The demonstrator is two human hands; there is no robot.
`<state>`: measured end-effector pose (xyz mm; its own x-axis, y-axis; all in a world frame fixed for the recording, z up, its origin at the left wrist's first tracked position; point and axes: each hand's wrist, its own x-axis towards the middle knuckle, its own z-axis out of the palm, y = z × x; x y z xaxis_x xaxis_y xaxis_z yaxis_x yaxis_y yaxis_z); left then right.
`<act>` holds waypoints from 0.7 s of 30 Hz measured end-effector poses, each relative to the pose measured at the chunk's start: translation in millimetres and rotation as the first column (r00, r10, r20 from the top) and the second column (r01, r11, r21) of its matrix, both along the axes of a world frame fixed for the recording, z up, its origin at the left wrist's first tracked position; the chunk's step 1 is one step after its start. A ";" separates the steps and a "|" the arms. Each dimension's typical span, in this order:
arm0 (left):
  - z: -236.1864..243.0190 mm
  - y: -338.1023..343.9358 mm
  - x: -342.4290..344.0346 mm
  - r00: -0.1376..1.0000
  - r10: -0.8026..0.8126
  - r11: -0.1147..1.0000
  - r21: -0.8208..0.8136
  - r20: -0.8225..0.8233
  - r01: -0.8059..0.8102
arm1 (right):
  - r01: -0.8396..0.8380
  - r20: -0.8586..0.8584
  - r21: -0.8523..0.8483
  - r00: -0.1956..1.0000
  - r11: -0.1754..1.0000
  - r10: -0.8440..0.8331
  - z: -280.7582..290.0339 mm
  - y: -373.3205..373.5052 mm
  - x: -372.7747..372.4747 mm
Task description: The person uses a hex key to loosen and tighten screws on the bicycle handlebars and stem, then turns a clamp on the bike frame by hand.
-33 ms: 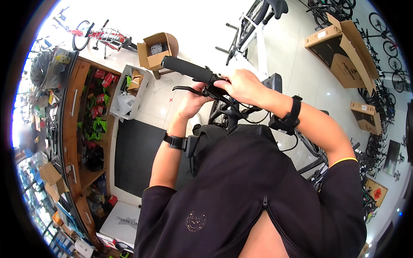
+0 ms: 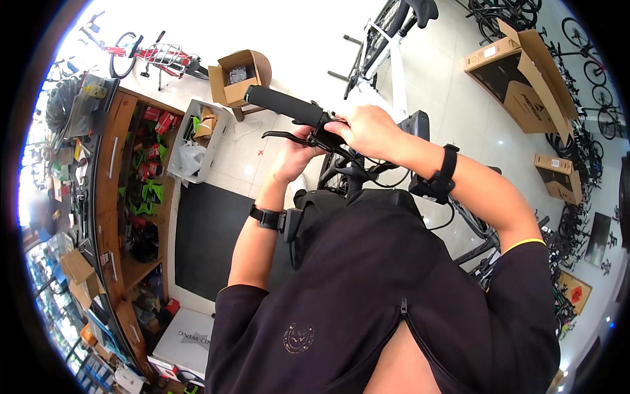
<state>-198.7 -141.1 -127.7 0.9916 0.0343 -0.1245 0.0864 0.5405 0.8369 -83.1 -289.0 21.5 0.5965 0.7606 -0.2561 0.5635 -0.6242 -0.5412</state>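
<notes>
A black rubber handlebar grip (image 2: 285,102) points up to the left in front of me. At its inner end sits a black brake lever (image 2: 282,136) with its bracket. My left hand (image 2: 296,157) reaches up from below, its fingers closed about the lever's bracket. From the right, my right hand (image 2: 371,131) is closed over the handlebar beside the bracket, thumb pressed near the grip's inner end; its other fingers are partly hidden. Black cables (image 2: 377,182) loop down under my right hand. Both wrists carry black straps with small devices.
Beyond my hands stands a white bicycle frame (image 2: 397,75) with a black saddle (image 2: 425,9). To the left are a wooden cabinet (image 2: 111,190), a white bin (image 2: 207,154), an open carton (image 2: 226,92) and a dark mat (image 2: 213,236). A large carton (image 2: 525,85) stands at right.
</notes>
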 end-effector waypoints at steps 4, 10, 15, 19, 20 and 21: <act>4.4 -8.5 -3.9 0.999 0.047 0.997 0.062 -0.006 -0.046 | -0.112 -0.049 0.003 0.993 0.994 0.112 -6.3 -4.3 14.6; 9.3 -9.3 -9.3 0.996 0.090 0.993 0.077 -0.020 -0.088 | 0.010 -0.147 0.107 0.989 0.994 0.006 23.1 -15.1 46.9; 14.5 -15.2 -7.4 0.997 0.073 0.997 0.021 -0.023 -0.072 | -0.022 -0.128 0.210 0.991 0.978 0.050 36.2 -33.7 58.9; 16.6 -15.7 -8.8 0.997 0.076 0.997 0.000 -0.029 -0.076 | -0.114 0.045 0.239 0.993 0.964 0.106 30.5 -30.4 49.8; 17.9 -16.8 -9.9 0.996 0.081 0.997 -0.008 -0.033 -0.081 | -0.115 -0.007 0.223 0.993 0.968 0.119 40.0 -26.4 44.7; 19.5 -17.8 -10.4 0.996 0.086 0.996 -0.017 -0.036 -0.086 | -0.151 0.060 0.267 0.988 0.952 0.140 33.9 -23.6 45.2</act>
<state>-209.1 -158.9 -108.1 0.9800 0.1167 -0.1612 0.0685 0.5627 0.8238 -37.9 -312.6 55.4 0.4798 0.8774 -0.0082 0.6616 -0.3679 -0.6534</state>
